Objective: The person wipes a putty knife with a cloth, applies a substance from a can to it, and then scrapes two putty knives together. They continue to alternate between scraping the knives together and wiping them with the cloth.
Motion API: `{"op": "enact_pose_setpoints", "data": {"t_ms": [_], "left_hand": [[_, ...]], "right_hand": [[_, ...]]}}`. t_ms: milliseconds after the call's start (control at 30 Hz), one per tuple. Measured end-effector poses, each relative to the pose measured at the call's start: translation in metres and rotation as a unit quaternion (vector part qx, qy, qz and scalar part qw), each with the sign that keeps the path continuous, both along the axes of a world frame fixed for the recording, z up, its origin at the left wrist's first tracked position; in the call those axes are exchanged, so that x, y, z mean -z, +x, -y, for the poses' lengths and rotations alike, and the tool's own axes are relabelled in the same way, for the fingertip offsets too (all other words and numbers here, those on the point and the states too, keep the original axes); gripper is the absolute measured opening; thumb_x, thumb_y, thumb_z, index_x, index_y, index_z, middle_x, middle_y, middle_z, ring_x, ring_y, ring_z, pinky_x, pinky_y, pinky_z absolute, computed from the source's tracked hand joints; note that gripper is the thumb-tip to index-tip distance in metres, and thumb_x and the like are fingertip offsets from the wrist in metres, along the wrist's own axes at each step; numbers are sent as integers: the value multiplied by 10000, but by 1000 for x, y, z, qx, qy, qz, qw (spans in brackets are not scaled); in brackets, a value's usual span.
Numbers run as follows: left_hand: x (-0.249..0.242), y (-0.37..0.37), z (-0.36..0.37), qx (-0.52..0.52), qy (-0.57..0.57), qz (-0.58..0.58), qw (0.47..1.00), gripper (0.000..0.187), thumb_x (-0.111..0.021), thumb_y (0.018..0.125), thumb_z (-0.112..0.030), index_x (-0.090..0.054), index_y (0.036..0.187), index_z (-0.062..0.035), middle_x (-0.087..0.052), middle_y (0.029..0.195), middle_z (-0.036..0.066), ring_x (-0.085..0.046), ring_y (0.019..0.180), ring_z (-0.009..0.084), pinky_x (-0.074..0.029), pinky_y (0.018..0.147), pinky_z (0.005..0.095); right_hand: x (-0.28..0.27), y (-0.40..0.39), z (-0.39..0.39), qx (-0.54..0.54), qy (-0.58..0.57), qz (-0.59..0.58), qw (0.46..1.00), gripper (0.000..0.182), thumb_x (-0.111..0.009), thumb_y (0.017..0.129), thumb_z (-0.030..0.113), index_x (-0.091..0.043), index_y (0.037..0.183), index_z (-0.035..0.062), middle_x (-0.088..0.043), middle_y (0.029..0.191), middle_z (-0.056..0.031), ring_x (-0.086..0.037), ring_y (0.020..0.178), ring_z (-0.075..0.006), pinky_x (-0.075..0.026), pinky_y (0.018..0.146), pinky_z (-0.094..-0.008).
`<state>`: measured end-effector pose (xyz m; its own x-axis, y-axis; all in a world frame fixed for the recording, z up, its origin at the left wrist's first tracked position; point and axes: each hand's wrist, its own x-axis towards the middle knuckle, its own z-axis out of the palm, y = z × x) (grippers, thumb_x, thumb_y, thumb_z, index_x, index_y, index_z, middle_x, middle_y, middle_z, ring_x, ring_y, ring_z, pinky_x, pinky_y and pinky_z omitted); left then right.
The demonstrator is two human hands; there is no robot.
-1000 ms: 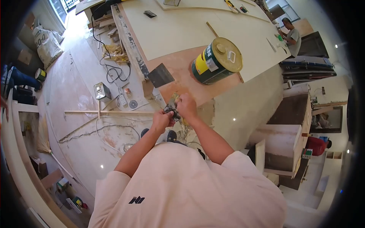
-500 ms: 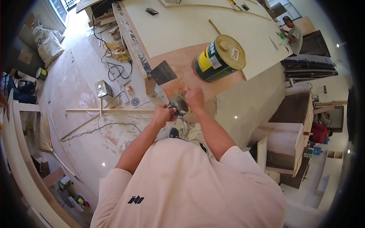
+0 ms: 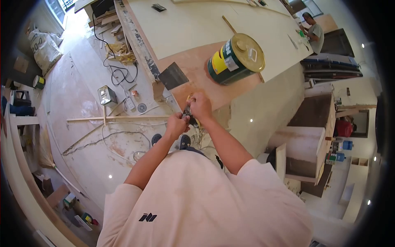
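Observation:
Near the corner of the table [image 3: 201, 52], my two hands are close together in front of my body. My left hand [image 3: 177, 124] is closed round a small dark object [image 3: 187, 112], too small to make out clearly. My right hand [image 3: 200, 106] is closed at the upper end of it, with something yellowish at its fingers. Beyond them a dark square sheet [image 3: 173, 76] lies on the table's brown corner. A large green and yellow can [image 3: 235, 59] with a gold lid stands to its right.
A metal tin [image 3: 107, 96], cables and a long wooden strip [image 3: 135, 118] are on the floor at the left. A person [image 3: 313, 33] sits at the table's far right. Wooden cabinets [image 3: 308, 142] stand at the right.
My right hand has moved slightly left and down, closer to my left hand. The dark object looks narrower now. The view has shifted a little, and both of my shoes now show.

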<state>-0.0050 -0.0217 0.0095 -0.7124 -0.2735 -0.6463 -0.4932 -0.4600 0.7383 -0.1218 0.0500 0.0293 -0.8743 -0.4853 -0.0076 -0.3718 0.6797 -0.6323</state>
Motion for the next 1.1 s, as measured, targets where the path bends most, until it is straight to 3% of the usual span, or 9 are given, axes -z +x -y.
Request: {"op": "enact_pose_setpoints", "data": {"t_ms": [133, 333, 433, 633, 733, 833, 933, 1100], "left_hand": [[3, -1, -2, -12, 24, -9, 1000, 168, -611, 926, -140, -600, 841, 5, -602, 680, 63, -627, 538, 161, -521, 470, 283], [9, 1, -1, -11, 64, -38, 997, 169, -597, 938, -148, -591, 868, 6, -606, 706, 67, -635, 561, 169, -554, 515, 293], [14, 9, -3, 3, 69, -37, 997, 181, -576, 955, -162, -571, 869, -3, -603, 721, 76, -645, 578, 190, -577, 556, 319], [7, 2, 4, 19, 81, -29, 996, 169, -588, 948, -142, -573, 882, 13, -602, 721, 69, -633, 569, 165, -561, 518, 295], [7, 3, 8, 40, 72, -32, 996, 176, -586, 955, -153, -569, 891, 10, -608, 733, 75, -645, 596, 178, -567, 535, 307], [14, -4, 11, 64, 59, -40, 995, 193, -585, 963, -178, -573, 912, 8, -614, 739, 81, -668, 650, 199, -581, 575, 324], [16, 3, 10, 66, 67, -36, 995, 198, -588, 962, -182, -572, 929, 12, -616, 742, 83, -666, 655, 197, -581, 578, 326], [7, -2, 12, 74, 73, -26, 994, 185, -577, 965, -170, -572, 947, 14, -620, 759, 85, -651, 632, 187, -581, 578, 328]], "right_hand": [[2, -5, 5, 37, -25, -77, 996, 176, -722, 748, 192, -652, 779, 34, -635, 850, -166, -619, 802, -353, -477, 700, -441], [-8, 36, -18, 10, 13, 26, 1000, 176, -722, 745, 185, -644, 789, 33, -641, 855, -172, -617, 812, -371, -475, 718, -447], [-8, 15, 6, 45, 73, 47, 995, 185, -720, 752, 191, -644, 796, 28, -647, 859, -182, -623, 821, -367, -477, 724, -442], [11, 17, 4, 107, -38, -101, 988, 219, -718, 776, 224, -651, 791, 16, -651, 768, -169, -642, 759, -361, -487, 666, -443], [-13, 37, -21, 76, 42, 74, 993, 238, -721, 777, 238, -655, 794, 10, -656, 756, -165, -648, 738, -360, -487, 657, -454], [-13, 39, -19, 48, 29, 43, 998, 223, -720, 775, 249, -669, 807, 34, -667, 784, -159, -650, 751, -359, -489, 670, -464], [-17, 14, 0, 32, 123, -6, 992, 185, -695, 781, 216, -643, 854, 54, -649, 856, -151, -640, 798, -368, -488, 699, -478], [-25, -3, 6, 27, 67, -60, 996, 171, -708, 777, 240, -681, 825, 78, -662, 888, -136, -638, 850, -350, -488, 724, -449]]}}
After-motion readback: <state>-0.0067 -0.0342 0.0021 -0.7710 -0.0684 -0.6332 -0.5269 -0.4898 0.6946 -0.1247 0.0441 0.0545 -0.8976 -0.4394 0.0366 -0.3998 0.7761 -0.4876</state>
